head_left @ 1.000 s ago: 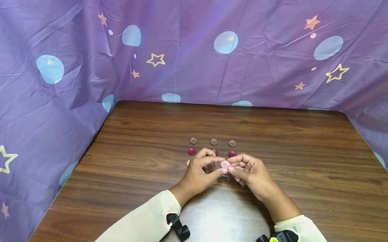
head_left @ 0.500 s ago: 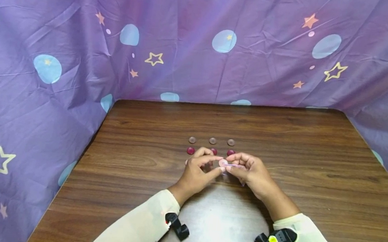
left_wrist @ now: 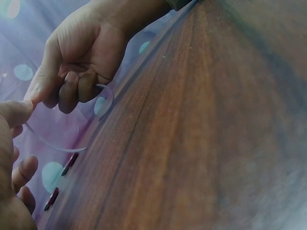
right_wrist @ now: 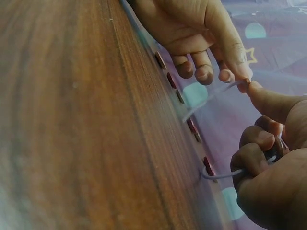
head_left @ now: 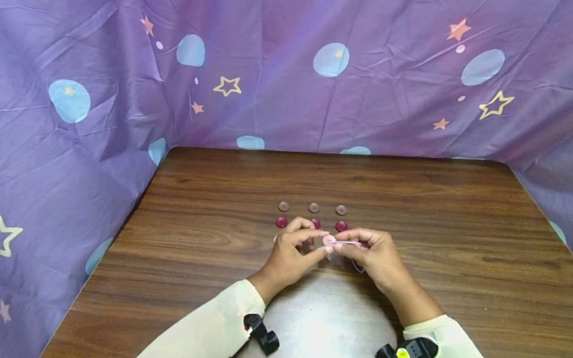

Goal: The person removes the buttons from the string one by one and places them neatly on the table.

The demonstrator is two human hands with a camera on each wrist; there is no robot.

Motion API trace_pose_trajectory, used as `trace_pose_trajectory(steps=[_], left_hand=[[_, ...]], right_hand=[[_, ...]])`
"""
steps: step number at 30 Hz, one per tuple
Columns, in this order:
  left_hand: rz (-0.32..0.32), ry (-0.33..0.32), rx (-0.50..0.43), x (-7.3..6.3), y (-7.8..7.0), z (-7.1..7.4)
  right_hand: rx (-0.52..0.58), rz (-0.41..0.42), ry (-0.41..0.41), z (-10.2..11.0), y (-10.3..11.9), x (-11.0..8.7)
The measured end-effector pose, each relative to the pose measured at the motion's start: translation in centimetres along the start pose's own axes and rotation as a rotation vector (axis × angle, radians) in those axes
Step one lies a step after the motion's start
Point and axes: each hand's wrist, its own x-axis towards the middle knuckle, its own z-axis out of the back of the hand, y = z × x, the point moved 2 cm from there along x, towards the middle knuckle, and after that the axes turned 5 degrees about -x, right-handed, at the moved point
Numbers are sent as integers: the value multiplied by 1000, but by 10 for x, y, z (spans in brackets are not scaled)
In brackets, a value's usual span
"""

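Over the table's middle my left hand (head_left: 292, 256) pinches a round pink button (head_left: 329, 241) between thumb and index finger. A thin lilac cord (head_left: 346, 243) runs from the button's face to my right hand (head_left: 374, 258), whose thumb and index finger pinch it close by. Below the button, one length of cord (right_wrist: 211, 99) hangs to the tabletop. More cord (right_wrist: 223, 176) loops out from the curled lower fingers of my right hand. Partly hidden behind my left fingers is a dark red button (head_left: 316, 223).
Beyond my hands lie a row of brown buttons (head_left: 313, 207) and a nearer row of dark red buttons (head_left: 281, 222). They rest on a wood-grain table (head_left: 205, 285). A purple patterned cloth (head_left: 278, 42) hangs behind and at the sides.
A longer stretch of cord now shows across the button towards my right hand, pulled out to the right. My left hand keeps its grip on the button, nearly still.
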Motion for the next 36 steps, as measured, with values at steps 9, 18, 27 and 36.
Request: trace_pose_trajectory(steps=[9,18,27,36], left_hand=[[0,2,-6,-1,1,0],[11,1,-13,-1,-1,1],[50,7,-45,-3,0,2],[75,9,-61,-6,-2,9]], right_hand=[[-29,12,-19,1,-1,0],[-37,-16,-29,0,-2,-1],[15,-50,-62,2,2,-2],[53,-42,-94,3,3,-2]])
